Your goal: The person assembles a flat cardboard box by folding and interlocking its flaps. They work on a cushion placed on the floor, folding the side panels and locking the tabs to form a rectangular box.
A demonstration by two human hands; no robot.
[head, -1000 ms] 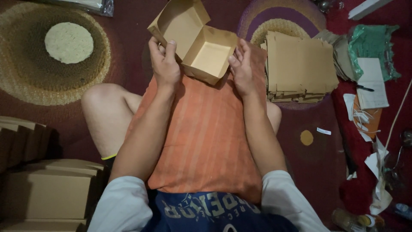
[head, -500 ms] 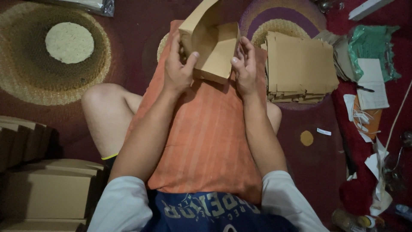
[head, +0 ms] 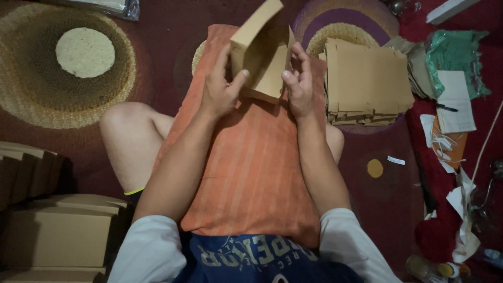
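Observation:
A small tan cardboard box (head: 260, 51) with its lid half raised is held over an orange striped pillow (head: 251, 167) that lies on my lap. My left hand (head: 220, 89) grips the box's left side, thumb pressed against its front wall. My right hand (head: 298, 84) holds the right side, fingers along the edge and thumb pointing inward. The box stands tilted on its end, so its inside is mostly hidden.
A stack of flat cardboard blanks (head: 367, 81) lies to the right on a round purple mat. Folded boxes (head: 57, 230) are piled at the lower left. A round woven mat (head: 68, 68) lies at the upper left, and papers and green plastic (head: 456, 57) clutter the right.
The box lay open and flat between both hands; it has been folded up and turned on end. Both hands have moved closer together on its sides.

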